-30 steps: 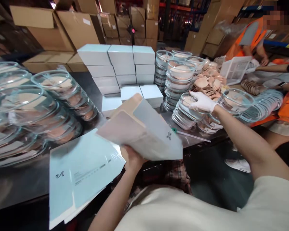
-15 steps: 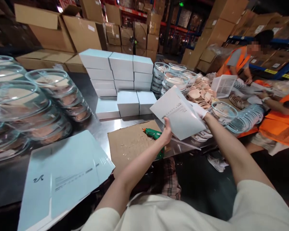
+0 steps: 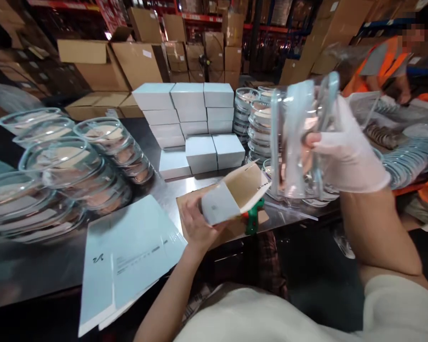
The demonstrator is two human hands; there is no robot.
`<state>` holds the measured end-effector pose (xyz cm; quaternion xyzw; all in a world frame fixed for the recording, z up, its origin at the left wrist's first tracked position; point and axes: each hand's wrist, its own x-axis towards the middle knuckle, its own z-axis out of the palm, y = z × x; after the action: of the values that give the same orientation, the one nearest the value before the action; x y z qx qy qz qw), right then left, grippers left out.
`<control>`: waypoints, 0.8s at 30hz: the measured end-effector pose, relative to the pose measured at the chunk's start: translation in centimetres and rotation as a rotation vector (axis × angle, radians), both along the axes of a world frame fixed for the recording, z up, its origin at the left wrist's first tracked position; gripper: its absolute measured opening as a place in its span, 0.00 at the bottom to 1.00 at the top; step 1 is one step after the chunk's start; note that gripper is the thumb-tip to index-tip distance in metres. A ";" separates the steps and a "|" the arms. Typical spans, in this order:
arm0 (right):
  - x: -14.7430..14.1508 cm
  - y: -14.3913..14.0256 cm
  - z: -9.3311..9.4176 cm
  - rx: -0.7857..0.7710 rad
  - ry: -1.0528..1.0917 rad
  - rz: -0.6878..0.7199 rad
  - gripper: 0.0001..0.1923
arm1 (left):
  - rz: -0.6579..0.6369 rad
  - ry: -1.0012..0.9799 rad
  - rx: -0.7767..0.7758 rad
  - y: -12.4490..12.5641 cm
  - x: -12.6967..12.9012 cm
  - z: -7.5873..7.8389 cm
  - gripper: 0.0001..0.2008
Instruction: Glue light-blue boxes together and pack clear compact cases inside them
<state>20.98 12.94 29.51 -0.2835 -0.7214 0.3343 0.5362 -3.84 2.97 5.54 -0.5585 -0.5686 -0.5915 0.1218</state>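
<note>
My left hand (image 3: 199,221) grips a small white carton (image 3: 219,204), tilted on its side, its brown inside showing through the raised flaps. A white glove covers my right hand (image 3: 345,152), which is closed on clear round dishes (image 3: 297,137) turned on edge. Motion blurs these dishes, and I cannot tell how many there are. They hang above and to the right of the carton's mouth. Partly hidden behind the carton, a green glue gun (image 3: 251,221) lies on a brown cardboard sheet (image 3: 185,197). Flat white-blue cartons (image 3: 128,256) lie stacked at the left front.
Finished-looking white boxes (image 3: 189,99) stand piled at the table's back. Stacks of clear dishes (image 3: 71,166) rise on the left, and more dishes (image 3: 260,123) stand behind my right hand. A co-worker in an orange vest (image 3: 381,61) is at the far right. Big cardboard boxes (image 3: 139,61) fill the background.
The flat carton has become an open box, now in my left hand further left. My right hand has let go of it and lifted clear dishes. The head view has shifted left.
</note>
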 end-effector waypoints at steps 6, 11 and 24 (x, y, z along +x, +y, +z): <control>-6.6 -2.8 -3.3 0.345 -0.045 -0.231 0.51 | -0.173 -0.188 -0.063 -2.7 1.1 -1.6 0.53; -5.6 -6.2 -5.9 0.598 -0.648 0.005 0.26 | -0.249 -0.574 -0.063 -3.7 0.4 -5.0 0.47; -7.7 1.4 -7.2 0.772 -0.689 0.459 0.34 | -0.181 -0.104 0.040 -4.6 -1.1 -5.7 0.43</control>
<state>13.24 14.37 22.34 0.0048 -0.9678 0.0423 0.2483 -4.91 -1.66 -0.16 -0.5736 -0.5096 -0.6394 0.0495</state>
